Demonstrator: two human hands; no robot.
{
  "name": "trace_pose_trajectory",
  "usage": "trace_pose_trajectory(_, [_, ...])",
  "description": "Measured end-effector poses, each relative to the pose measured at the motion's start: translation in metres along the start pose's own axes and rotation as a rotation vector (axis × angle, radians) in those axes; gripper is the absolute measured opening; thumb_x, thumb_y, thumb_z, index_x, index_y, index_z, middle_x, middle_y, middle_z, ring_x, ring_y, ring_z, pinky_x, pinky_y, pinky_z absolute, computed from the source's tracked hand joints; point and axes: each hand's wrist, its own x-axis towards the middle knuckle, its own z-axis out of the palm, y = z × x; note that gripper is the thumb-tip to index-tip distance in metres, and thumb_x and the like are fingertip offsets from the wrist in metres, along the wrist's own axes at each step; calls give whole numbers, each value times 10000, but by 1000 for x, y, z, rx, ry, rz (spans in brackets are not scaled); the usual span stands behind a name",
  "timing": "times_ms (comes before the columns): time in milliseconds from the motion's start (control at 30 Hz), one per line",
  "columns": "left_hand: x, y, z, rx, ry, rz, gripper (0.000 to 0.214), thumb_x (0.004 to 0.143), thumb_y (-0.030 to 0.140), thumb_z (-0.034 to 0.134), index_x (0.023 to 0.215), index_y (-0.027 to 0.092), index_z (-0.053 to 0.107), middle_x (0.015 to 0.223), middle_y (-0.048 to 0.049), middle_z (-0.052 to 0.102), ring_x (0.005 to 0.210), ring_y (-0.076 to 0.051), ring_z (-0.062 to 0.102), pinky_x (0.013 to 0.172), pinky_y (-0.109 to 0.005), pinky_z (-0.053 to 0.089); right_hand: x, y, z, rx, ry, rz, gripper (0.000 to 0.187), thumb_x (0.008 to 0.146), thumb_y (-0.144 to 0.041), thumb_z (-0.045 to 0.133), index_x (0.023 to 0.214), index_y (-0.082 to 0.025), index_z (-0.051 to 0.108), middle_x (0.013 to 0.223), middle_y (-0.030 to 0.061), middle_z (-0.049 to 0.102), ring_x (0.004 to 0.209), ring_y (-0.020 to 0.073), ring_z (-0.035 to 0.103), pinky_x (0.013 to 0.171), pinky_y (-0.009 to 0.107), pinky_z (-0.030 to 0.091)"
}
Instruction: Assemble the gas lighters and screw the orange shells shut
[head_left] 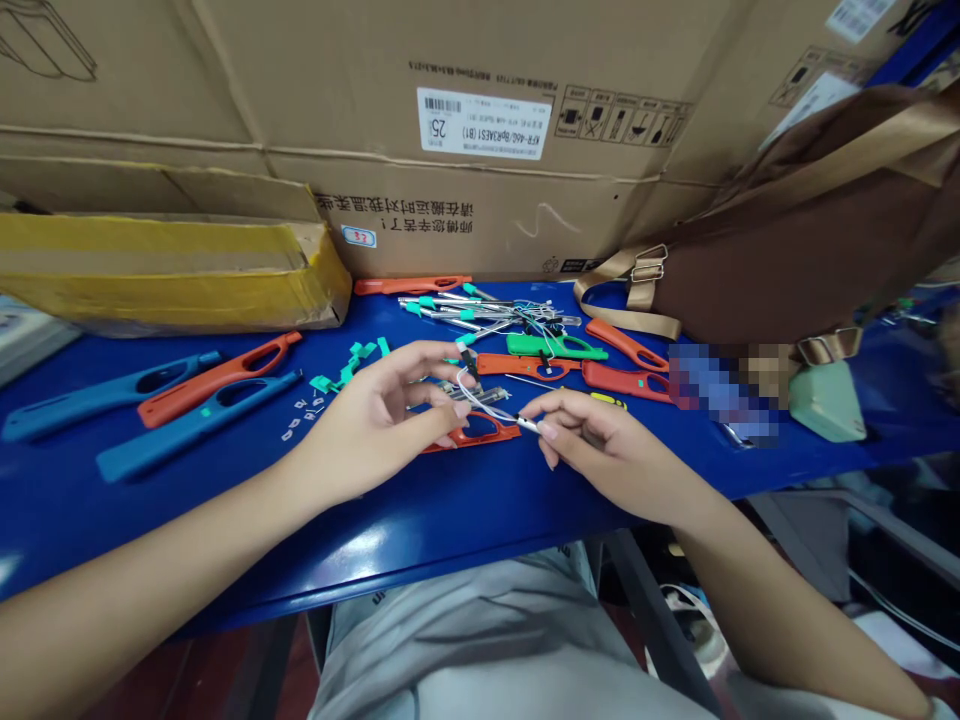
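Observation:
Above the front of the blue table, my left hand (390, 405) curls its fingers around a small black-and-white part (466, 362). Thin white wires (487, 405) run from that part toward my right hand (592, 440). There, thumb and forefinger pinch a slim white tube (528, 425) with a dark end, where the wires meet it. Beneath both hands lies an orange lighter shell (487, 432), partly covered by my left fingers. Behind the hands are another orange lighter shell (525, 367) and a green lighter shell (559, 347).
Metal rods with teal pieces and wires (480, 312) lie in a pile farther back. Blue and orange shells (199, 425) lie at left near teal bits (349, 368). A yellow-taped carton (157, 275), a large cardboard box (487, 220) and a brown bag (795, 230) border the blue table (375, 540).

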Motion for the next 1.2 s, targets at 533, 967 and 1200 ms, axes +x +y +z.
trace_pose_trajectory(533, [13, 1, 2, 772, -308, 412, 244, 1006, 289, 568, 1191, 204, 702, 1101, -49, 758, 1008, -188, 684, 927, -338, 517, 5, 7, -12, -143, -24, -53, 175, 981, -358, 577, 1038, -215, 661, 879, 17, 659, 793, 150, 589, 750, 291, 495])
trace_pose_trajectory(967, [25, -15, 11, 727, -344, 397, 201, 992, 214, 569, 1055, 184, 757, 984, -57, 720, 913, -165, 697, 853, -284, 534, 17, 40, -11, -237, 59, -290, 150, 959, -284, 635, 1038, -220, 746, 914, 44, 649, 857, 172, 634, 793, 329, 525])
trace_pose_trajectory(1200, [19, -25, 12, 826, -339, 434, 240, 1006, 206, 536, 1058, 179, 769, 989, -75, 721, 893, -177, 696, 827, -297, 552, 19, 47, -7, -306, 82, -380, 193, 975, -272, 616, 1079, -235, 774, 945, 57, 684, 860, 176, 656, 783, 327, 536])
